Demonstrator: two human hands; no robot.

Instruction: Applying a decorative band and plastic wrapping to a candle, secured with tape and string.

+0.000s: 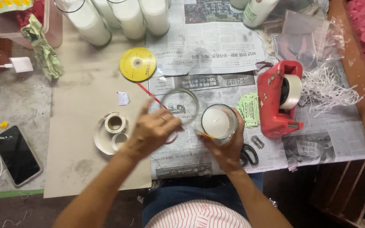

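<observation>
Holding a candle jar (219,122) from below, the right hand (227,150) has its grip closed around the glass, which stands on newspaper (216,50) at the counter's near edge. The left hand (151,131) hovers just beside it, fingers loosely spread, grip open and empty, over a red ribbon (148,93) and near a clear lid (180,104). The jar seems to be getting trimmed; next probably calls for pinching the ribbon.

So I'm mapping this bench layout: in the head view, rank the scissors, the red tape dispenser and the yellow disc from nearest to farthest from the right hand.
From the right hand, which cups a glass candle:
1. Scissors, just beside the wrist, to its right.
2. Red tape dispenser, farther right on the newspaper.
3. Yellow disc, up and to the left, past the left hand.
</observation>
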